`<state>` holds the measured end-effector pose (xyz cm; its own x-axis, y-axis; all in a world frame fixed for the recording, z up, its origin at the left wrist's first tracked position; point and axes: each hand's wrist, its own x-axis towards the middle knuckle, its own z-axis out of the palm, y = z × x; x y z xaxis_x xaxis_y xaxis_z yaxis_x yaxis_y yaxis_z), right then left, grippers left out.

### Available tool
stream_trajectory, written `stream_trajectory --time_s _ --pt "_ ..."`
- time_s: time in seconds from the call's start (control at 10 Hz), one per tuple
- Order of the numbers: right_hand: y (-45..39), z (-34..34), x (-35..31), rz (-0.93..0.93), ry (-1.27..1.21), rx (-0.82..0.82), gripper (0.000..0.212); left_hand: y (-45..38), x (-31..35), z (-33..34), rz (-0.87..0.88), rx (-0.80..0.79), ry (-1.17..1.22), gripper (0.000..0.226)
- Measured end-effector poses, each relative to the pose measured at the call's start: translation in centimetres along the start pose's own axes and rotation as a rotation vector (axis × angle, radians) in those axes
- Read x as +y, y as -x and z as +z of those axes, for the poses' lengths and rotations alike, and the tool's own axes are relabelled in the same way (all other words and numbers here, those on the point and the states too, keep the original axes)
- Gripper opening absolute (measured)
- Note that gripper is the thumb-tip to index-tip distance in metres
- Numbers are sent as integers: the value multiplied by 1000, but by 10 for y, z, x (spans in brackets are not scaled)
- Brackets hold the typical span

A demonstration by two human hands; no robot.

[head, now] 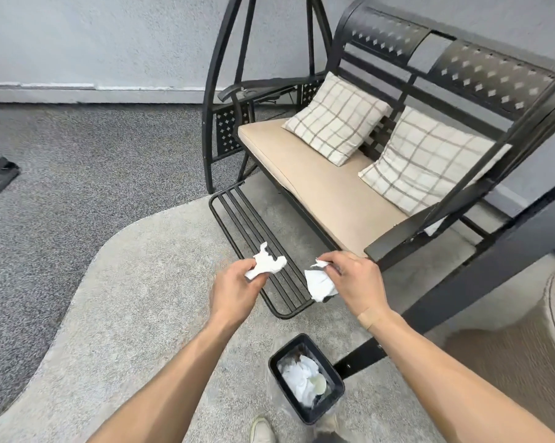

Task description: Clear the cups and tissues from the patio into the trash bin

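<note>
Tissues held in both hands above the swing's footrest, trash bin on the rug below.

Left hand has its fingers curled around one crumpled tissue; right hand pinches a second tissue between thumb and fingertips, and it hangs down. Both are raised over the black footrest of the patio swing. The trash bin, near the person's shoe, holds white tissues and a cup.

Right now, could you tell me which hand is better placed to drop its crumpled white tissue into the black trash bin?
Right hand, probably: the black trash bin lies nearer its arm's side, slightly closer than the left hand.
</note>
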<state>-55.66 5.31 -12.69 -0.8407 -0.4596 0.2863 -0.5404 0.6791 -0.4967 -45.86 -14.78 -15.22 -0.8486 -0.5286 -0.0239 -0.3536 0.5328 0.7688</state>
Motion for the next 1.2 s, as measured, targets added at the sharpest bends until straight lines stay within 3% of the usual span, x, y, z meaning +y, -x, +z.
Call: stream_trajectory --time_s 0.3,0.4,0.6,0.8,1.0,1.2 --pt "36 119 102 200 10 -251 17 2 -97 116 -245 -168 -139 42" --pt "73 190 158 298 24 -388 18 13 -159 184 -389 -258 -198 49" --pt "148 312 229 380 115 -649 20 41 -257 295 -546 -462 -302 40" --pt "210 387 271 459 186 -804 25 57 -326 373 -605 -575 -319 41" --pt "222 398 273 505 190 -850 36 60 -342 391 -614 -619 -304 46" --pt "196 360 253 489 137 -890 37 51 -313 359 -513 -602 -309 41"
